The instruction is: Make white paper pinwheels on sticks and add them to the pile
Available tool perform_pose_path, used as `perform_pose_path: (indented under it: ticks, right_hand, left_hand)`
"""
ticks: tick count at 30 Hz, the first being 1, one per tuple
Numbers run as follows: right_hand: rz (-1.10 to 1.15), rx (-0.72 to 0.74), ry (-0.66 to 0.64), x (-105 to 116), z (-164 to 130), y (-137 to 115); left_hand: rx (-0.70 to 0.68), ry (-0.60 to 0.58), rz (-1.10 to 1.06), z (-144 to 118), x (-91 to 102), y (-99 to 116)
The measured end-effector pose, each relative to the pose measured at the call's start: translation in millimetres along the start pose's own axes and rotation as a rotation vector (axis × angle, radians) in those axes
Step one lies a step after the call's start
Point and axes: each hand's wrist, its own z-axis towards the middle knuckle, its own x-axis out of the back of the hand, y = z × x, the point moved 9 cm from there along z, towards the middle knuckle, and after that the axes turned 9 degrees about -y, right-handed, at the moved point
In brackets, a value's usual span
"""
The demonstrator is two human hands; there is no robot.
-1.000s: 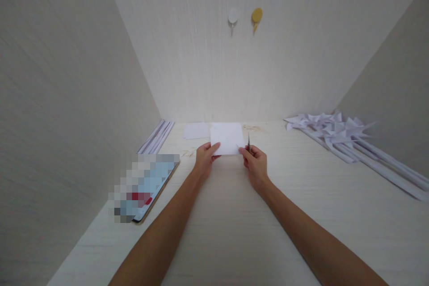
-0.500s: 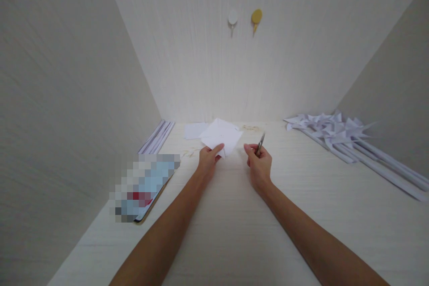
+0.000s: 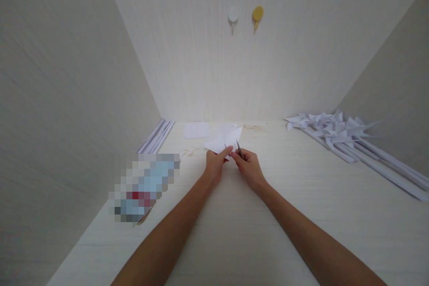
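No text, label, brand, number or sign can be read. The tablet [image 3: 144, 185] at 9 o'clock is blurred out, and the paper [image 3: 224, 139] at 12 o'clock shows no print.

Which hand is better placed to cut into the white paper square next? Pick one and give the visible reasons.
Right. The right hand already grips the small scissors, blades at the edge of the white paper square. The left hand is pinching that paper's near corner, steadying it above the table.
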Motion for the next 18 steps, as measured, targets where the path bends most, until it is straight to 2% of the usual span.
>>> perform_pose_path:
  ticks: [7, 12, 18]
  right_hand:
    - [-0.068, -0.033, 0.000, 0, -1, -1]
    - [-0.006, -0.032, 0.079, 8, -2, 3]
    - [0.080, -0.042, 0.063, 7, 0, 8]
  left_hand:
    - [-0.046, 0.119, -0.202, 3, 15.1, 8]
    - [0.024, 0.046, -0.253, 3, 6.7, 5]
    - [0.020, -0.028, -0.162, -1, -3.6, 4]
